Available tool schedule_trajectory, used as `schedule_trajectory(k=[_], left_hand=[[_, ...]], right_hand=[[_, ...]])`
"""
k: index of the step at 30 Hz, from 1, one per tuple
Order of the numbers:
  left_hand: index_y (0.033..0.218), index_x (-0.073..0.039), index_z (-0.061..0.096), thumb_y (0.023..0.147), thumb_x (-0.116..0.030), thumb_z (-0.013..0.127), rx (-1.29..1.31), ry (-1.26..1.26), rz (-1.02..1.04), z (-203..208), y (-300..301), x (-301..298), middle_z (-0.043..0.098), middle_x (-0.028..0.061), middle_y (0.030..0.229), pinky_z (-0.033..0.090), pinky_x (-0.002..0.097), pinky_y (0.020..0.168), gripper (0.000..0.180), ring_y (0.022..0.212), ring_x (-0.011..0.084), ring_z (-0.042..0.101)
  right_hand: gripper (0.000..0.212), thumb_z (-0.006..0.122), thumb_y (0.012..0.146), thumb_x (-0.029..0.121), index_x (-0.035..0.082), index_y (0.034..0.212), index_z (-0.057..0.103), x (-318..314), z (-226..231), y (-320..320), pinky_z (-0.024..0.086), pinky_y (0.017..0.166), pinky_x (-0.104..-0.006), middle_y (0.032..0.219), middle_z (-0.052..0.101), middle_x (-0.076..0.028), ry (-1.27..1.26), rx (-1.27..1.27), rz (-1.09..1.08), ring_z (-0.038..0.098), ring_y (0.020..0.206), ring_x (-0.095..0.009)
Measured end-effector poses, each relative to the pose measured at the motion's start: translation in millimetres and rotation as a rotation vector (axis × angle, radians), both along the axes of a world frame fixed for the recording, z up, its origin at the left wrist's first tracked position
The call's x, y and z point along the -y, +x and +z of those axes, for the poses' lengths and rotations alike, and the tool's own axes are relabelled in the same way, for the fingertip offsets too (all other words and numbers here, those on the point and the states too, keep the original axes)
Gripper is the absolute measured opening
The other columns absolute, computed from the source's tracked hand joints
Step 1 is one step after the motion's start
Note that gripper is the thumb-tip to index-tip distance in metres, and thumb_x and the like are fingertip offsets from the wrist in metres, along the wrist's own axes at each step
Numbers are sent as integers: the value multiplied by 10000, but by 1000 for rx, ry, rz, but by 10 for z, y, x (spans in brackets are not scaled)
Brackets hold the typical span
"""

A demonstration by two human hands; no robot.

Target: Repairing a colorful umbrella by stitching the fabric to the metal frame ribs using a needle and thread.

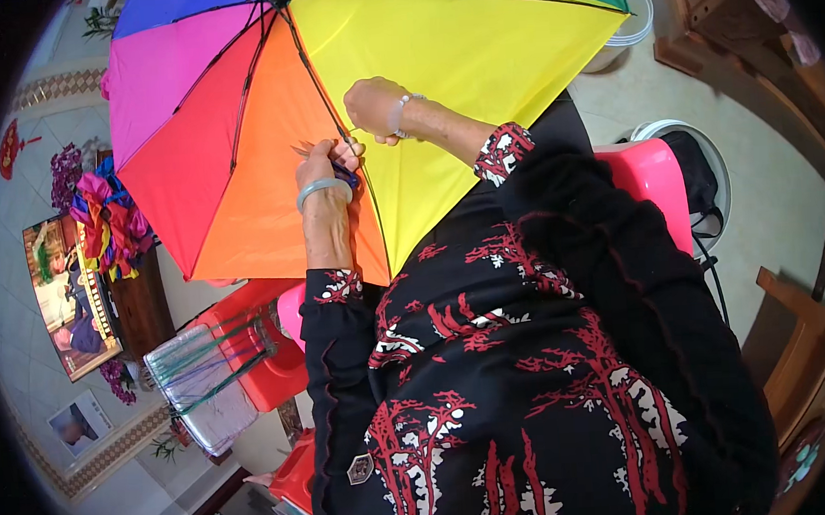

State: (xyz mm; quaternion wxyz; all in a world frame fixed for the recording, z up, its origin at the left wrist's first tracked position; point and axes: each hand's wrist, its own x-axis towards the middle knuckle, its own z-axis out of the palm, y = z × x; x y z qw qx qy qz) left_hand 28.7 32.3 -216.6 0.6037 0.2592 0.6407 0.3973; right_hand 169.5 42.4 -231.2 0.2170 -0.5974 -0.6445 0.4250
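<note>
An open umbrella (438, 58) with rainbow-coloured panels lies in front of me, its inner side and dark ribs facing up. My left hand (324, 173) is closed at the rib between the orange and yellow panels. Small scissors (345, 177) with blue handles sit in its palm, their pointed tips sticking out to the left. Just right of that rib, above the yellow panel, my right hand (380, 108) has its fingers pinched together. Something thin shows near its fingertips, too small to name. A bangle circles my left wrist and a beaded bracelet my right.
A pink stool or chair (649, 186) is at my right, beside a white bucket (721, 177) holding a black bag. To the left are a red stool (253, 347), a plastic-wrapped bundle (203, 384), a television (70, 297) and heaped colourful fabric (113, 219). Wooden furniture (806, 356) stands far right.
</note>
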Motion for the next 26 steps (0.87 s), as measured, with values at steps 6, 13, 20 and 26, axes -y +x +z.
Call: schedule_trajectory(k=[6, 13, 20, 26], left_hand=[[861, 84, 448, 833, -57, 429, -66, 10, -34, 3, 3, -3, 580, 172, 696, 466, 271, 425, 145, 539, 241, 587], [803, 33, 509, 851, -98, 462, -96, -34, -137, 2, 11, -14, 573, 122, 644, 438, 236, 403, 147, 507, 193, 564], [774, 40, 512, 830, -80, 488, -64, -43, -241, -27, -89, -56, 565, 125, 628, 396, 244, 373, 135, 481, 196, 550], [807, 20, 525, 813, -130, 527, -139, 95, -79, -56, 13, 50, 583, 152, 633, 404, 265, 389, 150, 471, 209, 545]], right_hand=[[225, 411, 768, 57, -42, 630, 558, 0, 21, 6, 491, 412, -297, 529, 569, -145, 23, 8, 54, 576, 410, -181], [204, 412, 774, 76, -5, 662, 563, 41, -1, 4, 485, 435, -306, 610, 588, -150, 61, 56, 58, 585, 457, -188], [151, 545, 751, 66, 10, 858, 636, 79, 82, -99, 503, 690, -372, 907, 616, -169, 167, 106, 38, 615, 851, -258], [165, 572, 728, 174, 73, 849, 623, -94, 44, 50, 493, 737, -366, 842, 615, -166, 353, 312, -7, 599, 859, -317]])
